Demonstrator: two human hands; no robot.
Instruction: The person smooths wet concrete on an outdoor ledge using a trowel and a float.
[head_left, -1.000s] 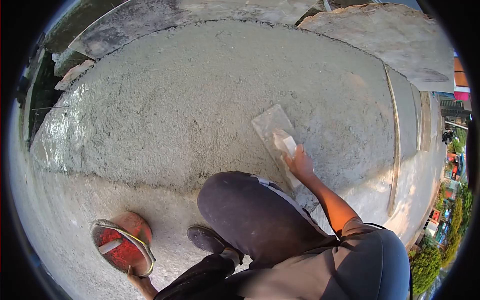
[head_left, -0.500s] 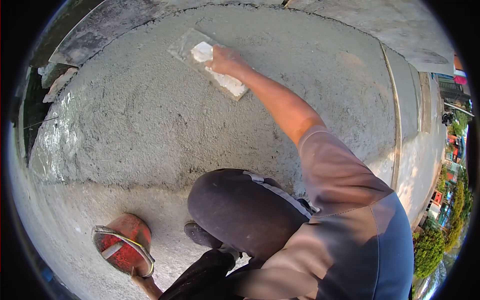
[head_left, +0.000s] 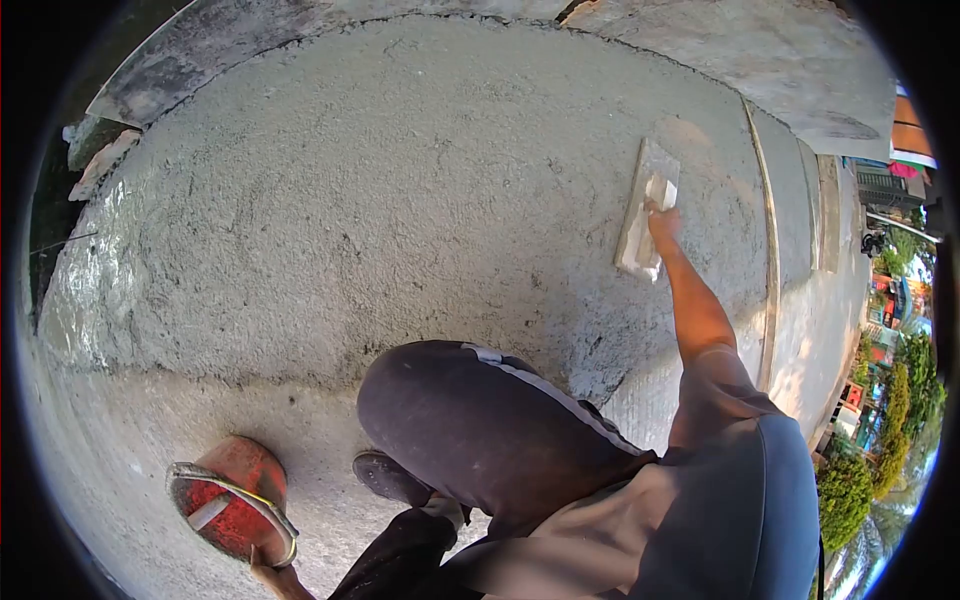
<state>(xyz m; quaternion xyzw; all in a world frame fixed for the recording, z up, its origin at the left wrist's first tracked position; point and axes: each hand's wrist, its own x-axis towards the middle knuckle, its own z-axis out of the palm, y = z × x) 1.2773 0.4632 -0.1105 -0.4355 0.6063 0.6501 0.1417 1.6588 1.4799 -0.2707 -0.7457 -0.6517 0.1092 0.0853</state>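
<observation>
Right hand [head_left: 662, 222] closed around the top handle of the plastering float [head_left: 645, 210], laid flat on wet screed [head_left: 400, 200] near its right edge; float judged rigid, light, cement-slick, best gripped mid-handle; left hand [head_left: 268, 578] holds the red pan [head_left: 230, 500].

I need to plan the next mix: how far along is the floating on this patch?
Done: mortar covers the whole patch, though it looks rough. In hand: the right hand holds the float near the right edge, by the strip. Left: smoothing the coarse middle and left. The left hand holds the red pan.
</observation>
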